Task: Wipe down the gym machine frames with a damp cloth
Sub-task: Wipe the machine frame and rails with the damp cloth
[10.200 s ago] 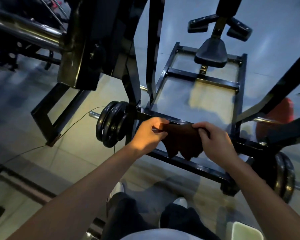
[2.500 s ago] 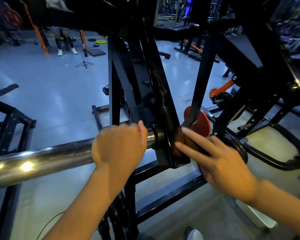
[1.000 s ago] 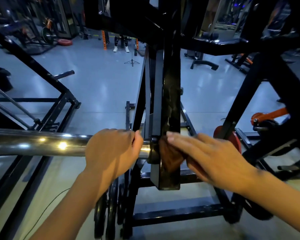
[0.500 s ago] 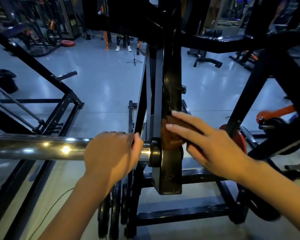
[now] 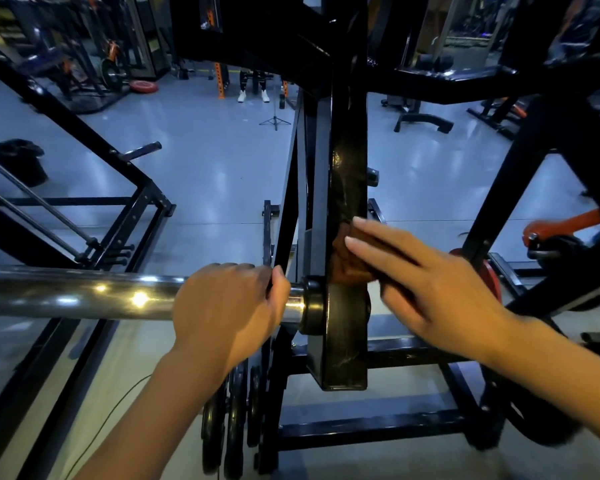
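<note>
Pressing a brown cloth (image 5: 352,261) flat against the black upright post (image 5: 347,202) of the machine frame, just above the joint where the chrome bar (image 5: 84,294) enters from the left. Right hand (image 5: 426,289) laid over the cloth with fingers straight, not curled, fingertips (image 5: 350,241) aimed left and slightly far, so the cloth is pinned rather than pinched. Left hand (image 5: 226,313) wrapped round the bar beside its collar, gripping it as a brace, thumb toward the post.

Key relation: post directly ahead, between the two hands, long axis vertical, running from the lower end near the floor up out of view. Cloth low on the post, most of the length above it. Right hand touching through the cloth and clearly the nearer working hand; left hand just beside the post but off it. Coming stroke probably along that vertical axis.

Post: painted steel, flat-faced, square-edged, glossy with streaky highlights, likely slick under a damp cloth. Bar: round, polished, mirror-bright. Cloth: soft, bunched in folds, dampness not visible. Black weight plates (image 5: 234,441) stacked low on the near left, red plate (image 5: 494,275) behind the right wrist. Floor pale and shiny.
</note>
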`<state>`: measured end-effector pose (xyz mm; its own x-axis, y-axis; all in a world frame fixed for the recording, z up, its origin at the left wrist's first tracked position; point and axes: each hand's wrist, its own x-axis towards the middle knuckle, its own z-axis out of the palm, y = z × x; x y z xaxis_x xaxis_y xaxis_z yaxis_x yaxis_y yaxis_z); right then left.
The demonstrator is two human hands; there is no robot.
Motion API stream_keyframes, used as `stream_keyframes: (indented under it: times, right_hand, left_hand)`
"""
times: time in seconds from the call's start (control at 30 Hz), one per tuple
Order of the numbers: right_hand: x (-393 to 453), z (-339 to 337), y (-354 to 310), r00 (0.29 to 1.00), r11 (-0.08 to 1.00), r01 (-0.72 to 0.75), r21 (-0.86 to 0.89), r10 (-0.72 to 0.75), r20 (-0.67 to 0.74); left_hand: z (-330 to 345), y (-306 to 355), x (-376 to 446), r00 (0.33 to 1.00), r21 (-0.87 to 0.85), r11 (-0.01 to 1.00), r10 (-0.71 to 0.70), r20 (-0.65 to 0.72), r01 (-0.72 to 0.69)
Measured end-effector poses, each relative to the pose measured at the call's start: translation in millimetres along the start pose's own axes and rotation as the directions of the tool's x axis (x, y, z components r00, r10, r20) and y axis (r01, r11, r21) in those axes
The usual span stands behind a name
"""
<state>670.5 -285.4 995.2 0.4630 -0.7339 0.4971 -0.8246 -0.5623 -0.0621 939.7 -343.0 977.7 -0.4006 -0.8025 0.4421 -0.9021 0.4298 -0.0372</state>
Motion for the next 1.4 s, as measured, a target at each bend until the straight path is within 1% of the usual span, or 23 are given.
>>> stream_keyframes:
  times: [0.1,0.17,0.2,0.23,0.33,0.4,0.47,0.53,0.57,0.6,0.63,0.7,0.77,0.83,0.93,0.97,1.0,1.1,1.17,1.27,1.33,1.37,1.4]
  right_hand:
    - [-30.1,10.9,-14.4,0.984,0.989,0.123,0.079,-0.132,0.122]
    - [-36.1,11.2,-12.6,0.953,0.972,0.231,0.035,-0.233,0.194]
    - [-31.0,7.5,-8.7,0.949,0.967,0.256,-0.006,-0.25,0.192]
    - [-21.9,4.2,-3.4,0.957,0.97,0.243,-0.03,-0.235,0.171]
    - [3.3,-4.7,4.8,0.999,0.998,0.048,-0.049,-0.047,0.019]
    - [-1.2,1.0,-3.8,0.999,0.999,-0.031,-0.018,0.03,-0.037]
    - [-22.0,9.9,-18.0,0.999,0.999,0.038,0.0,-0.038,0.03]
    - [-39.8,13.8,-21.9,0.972,0.985,0.17,-0.037,-0.161,0.171]
    - [-39.7,11.5,-17.5,0.958,0.974,0.216,-0.071,-0.197,0.21]
    - [-32.6,7.3,-10.5,0.958,0.97,0.222,-0.097,-0.198,0.207]
    - [-21.6,3.7,-3.7,0.971,0.979,0.185,-0.09,-0.168,0.168]
    - [3.5,-2.7,2.5,0.998,0.997,0.06,-0.055,-0.059,0.017]
    - [12.5,-0.6,-3.8,0.997,0.999,-0.036,-0.01,0.035,-0.069]
    - [-1.8,7.3,-19.4,0.999,0.999,-0.03,0.042,0.031,-0.033]
    - [-28.7,14.9,-29.0,0.983,0.993,0.121,0.011,-0.122,0.135]
    - [-26.3,13.1,-23.8,0.979,0.989,0.15,-0.012,-0.147,0.143]
    - [-18.4,9.6,-17.0,0.984,0.99,0.138,-0.019,-0.135,0.115]
    - [12.9,-1.2,-4.2,0.999,1.0,-0.024,0.014,0.024,-0.041]
    - [13.5,1.3,-8.4,0.996,0.998,-0.051,0.026,0.053,-0.07]
    - [-21.2,12.5,-26.2,0.998,0.996,0.049,0.079,-0.052,0.043]
    - [-37.4,16.5,-25.9,0.979,0.989,0.145,0.029,-0.147,0.144]
    - [-34.9,15.3,-19.3,0.972,0.983,0.184,-0.011,-0.18,0.151]
    - [-26.4,12.6,-11.4,0.976,0.983,0.182,-0.029,-0.178,0.124]
  left_hand:
    - [0.1,1.2,1.6,1.0,-0.006,1.0,0.016,-0.022,-0.016]
    - [0.5,1.2,2.0,0.999,-0.007,1.0,0.017,-0.031,-0.017]
    - [1.4,1.5,1.5,0.999,-0.007,1.0,0.016,-0.032,-0.016]
    - [2.5,0.7,0.8,0.999,-0.005,1.0,0.012,-0.03,-0.012]
    - [2.9,0.5,0.1,0.999,-0.008,1.0,0.015,-0.039,-0.015]
    - [1.7,1.0,1.0,0.999,-0.009,1.0,0.018,-0.047,-0.018]
    - [2.0,0.7,1.8,0.998,-0.006,1.0,0.026,-0.05,-0.026]
    - [3.4,0.4,1.8,0.998,-0.004,0.999,0.033,-0.044,-0.033]
    - [4.0,0.2,1.9,0.998,-0.003,0.999,0.037,-0.044,-0.037]
    - [4.4,0.2,1.8,0.998,-0.005,0.999,0.036,-0.046,-0.036]
    - [4.4,0.0,1.4,0.998,-0.007,1.0,0.03,-0.047,-0.03]
    - [4.0,0.1,0.8,0.999,-0.008,1.0,0.021,-0.04,-0.022]
    - [3.4,0.1,0.7,0.999,-0.012,1.0,0.017,-0.035,-0.018]
    - [2.1,-0.2,1.4,0.999,-0.016,1.0,0.02,-0.029,-0.02]
    - [-1.0,0.8,2.2,0.999,-0.003,0.999,0.036,-0.031,-0.036]
    - [-1.5,0.7,2.2,0.999,-0.001,0.999,0.038,-0.025,-0.038]
    - [-1.2,0.6,1.8,0.999,-0.005,0.999,0.039,-0.017,-0.04]
    - [-1.1,0.5,0.8,0.999,-0.032,0.999,0.043,-0.006,-0.043]
    - [-1.4,0.5,0.6,0.999,-0.035,0.999,0.04,-0.006,-0.041]
    - [-0.9,0.7,1.2,0.999,-0.023,0.999,0.042,-0.01,-0.042]
    - [-0.8,1.2,1.4,0.999,-0.023,0.999,0.037,-0.012,-0.037]
    - [-0.3,1.0,1.5,0.999,-0.024,0.999,0.035,-0.012,-0.035]
    - [0.3,0.8,1.4,0.999,-0.024,0.999,0.034,-0.007,-0.034]
